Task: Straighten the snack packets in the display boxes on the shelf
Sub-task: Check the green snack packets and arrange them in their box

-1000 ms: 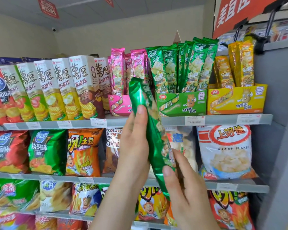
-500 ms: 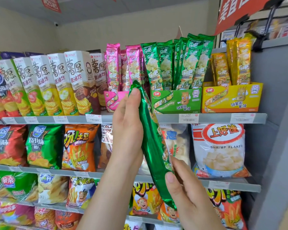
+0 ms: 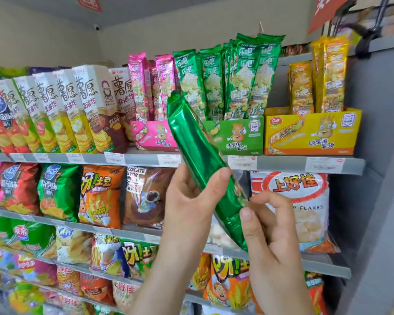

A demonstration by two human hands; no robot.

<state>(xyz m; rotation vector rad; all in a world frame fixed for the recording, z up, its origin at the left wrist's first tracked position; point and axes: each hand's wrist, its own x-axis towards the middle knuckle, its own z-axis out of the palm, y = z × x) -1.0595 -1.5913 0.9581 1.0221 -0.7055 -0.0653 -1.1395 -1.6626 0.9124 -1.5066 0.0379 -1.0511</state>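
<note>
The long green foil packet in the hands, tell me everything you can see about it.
The long green foil packet is a slim, shiny metallic sleeve with crimped ends. It is tilted, top end up-left in front of the pink display box, lower end down-right. Its plain glossy side faces the camera; printed artwork shows only along its right edge. The left hand wraps its middle with the thumb across the front, and the right hand pinches its lower end. It is clear of the shelf.
</note>
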